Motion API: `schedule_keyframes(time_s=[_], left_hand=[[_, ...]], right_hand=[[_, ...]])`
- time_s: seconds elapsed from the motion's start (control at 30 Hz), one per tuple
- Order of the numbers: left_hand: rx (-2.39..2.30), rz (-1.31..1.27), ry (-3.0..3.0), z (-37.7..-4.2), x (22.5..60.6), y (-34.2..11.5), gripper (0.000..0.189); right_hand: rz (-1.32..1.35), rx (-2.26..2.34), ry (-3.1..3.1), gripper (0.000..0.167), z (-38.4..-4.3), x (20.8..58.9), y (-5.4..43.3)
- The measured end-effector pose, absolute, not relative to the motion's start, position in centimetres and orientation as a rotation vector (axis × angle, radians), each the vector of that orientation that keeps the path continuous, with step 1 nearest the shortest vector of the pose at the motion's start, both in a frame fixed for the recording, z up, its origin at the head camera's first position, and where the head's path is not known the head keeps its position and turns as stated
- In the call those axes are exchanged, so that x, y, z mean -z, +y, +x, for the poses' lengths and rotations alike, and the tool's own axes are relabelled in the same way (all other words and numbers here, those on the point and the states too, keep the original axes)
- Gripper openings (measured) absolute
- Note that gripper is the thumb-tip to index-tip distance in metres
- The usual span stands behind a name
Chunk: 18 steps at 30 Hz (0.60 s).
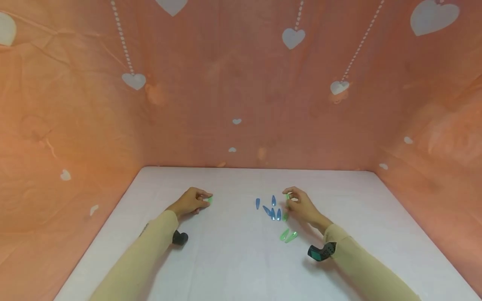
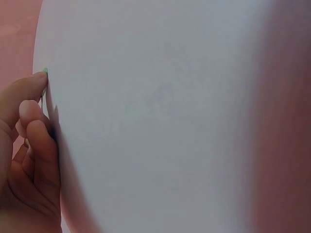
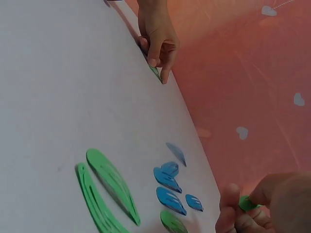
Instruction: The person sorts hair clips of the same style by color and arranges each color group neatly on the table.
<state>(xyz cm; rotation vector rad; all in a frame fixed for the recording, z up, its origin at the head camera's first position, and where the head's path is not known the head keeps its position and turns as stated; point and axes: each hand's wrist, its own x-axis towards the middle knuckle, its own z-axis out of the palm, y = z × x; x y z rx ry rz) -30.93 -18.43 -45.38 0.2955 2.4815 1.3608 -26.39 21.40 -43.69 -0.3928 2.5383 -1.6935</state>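
Observation:
Toward the left of the table, my left hand (image 1: 190,201) pinches a green snap hair clip (image 1: 211,200) by its ends, close over the white surface. In the right wrist view this clip (image 3: 155,72) runs between thumb and fingertip. My right hand (image 1: 302,205) grips another green snap clip (image 3: 248,203), partly covered by its fingers. Just left of that hand lie several blue snap clips (image 1: 273,214), some overlapping. One green clip (image 3: 172,223) lies beside the blue ones, and a pair of green clips (image 3: 113,183) lies nearer the front.
The white table (image 1: 226,259) meets pink-orange cloth walls (image 1: 260,104) with white hearts at the back and sides. Both forearms wear beige sleeves (image 1: 135,255), with a black wrist device (image 1: 322,251) by the right cuff.

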Motion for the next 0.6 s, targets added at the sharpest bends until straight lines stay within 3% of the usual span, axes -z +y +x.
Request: schedule_keyframes(time_s=[0.6], left_hand=[[-1.408, 0.273, 2.444, -30.5, 45.1, -18.2, 0.042]], right_hand=[[-0.528, 1.704, 2.465, 0.038, -27.0, 43.9, 18.4]])
